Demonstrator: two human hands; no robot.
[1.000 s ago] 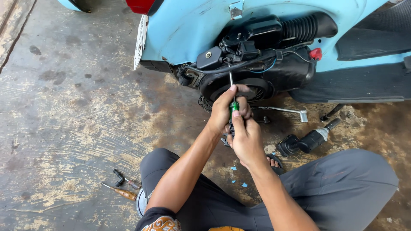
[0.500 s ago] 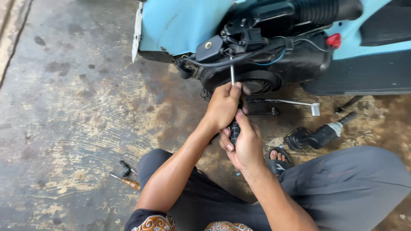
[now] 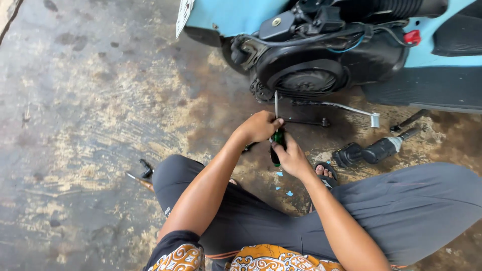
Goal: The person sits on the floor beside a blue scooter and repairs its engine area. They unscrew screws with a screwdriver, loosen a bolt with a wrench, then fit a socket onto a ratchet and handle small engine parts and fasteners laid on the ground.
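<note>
both hands are on the green-handled screwdriver (image 3: 276,131), left hand (image 3: 260,126) pinching the shaft, right hand (image 3: 290,156) wrapped round the grip, tip at twelve o'clock toward the black engine cover (image 3: 306,80): best kept straight and pressed firmly.

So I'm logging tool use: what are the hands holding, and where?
A screwdriver: right hand grips its green-black handle, left hand pinches the shaft just above it.
</note>
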